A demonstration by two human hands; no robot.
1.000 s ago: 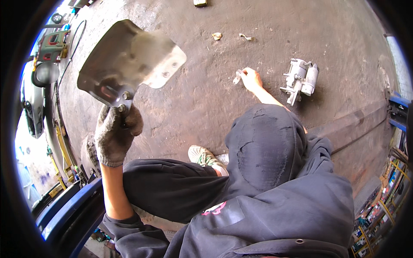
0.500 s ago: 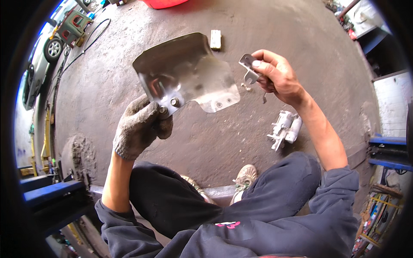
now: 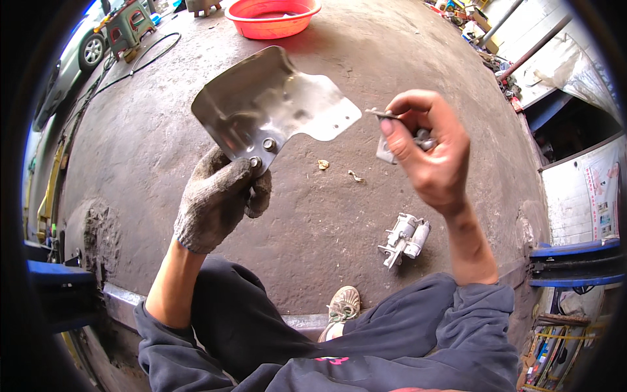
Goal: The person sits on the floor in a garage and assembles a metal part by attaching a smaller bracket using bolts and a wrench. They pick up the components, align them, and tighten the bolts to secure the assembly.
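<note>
Grey curved sheet-metal shield [image 3: 271, 101] is held up over the worn brown floor [image 3: 307, 228], its bolted corner pinched in the gloved left hand [image 3: 219, 199]; the bare right hand [image 3: 434, 160] grips a small bent metal bracket [image 3: 385, 152] and rounded metal pieces [image 3: 424, 140], best cupped lest any drop

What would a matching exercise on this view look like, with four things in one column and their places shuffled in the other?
Things:
1. Bent metal plate
2. Red basin
3. Small metal bracket
4. Silver twin-cylinder part

Places:
A. On the floor, near the right knee
B. In the bare right hand
C. In the gloved left hand
D. At the picture's top edge

Pairs: 1-C, 2-D, 3-B, 4-A
</note>
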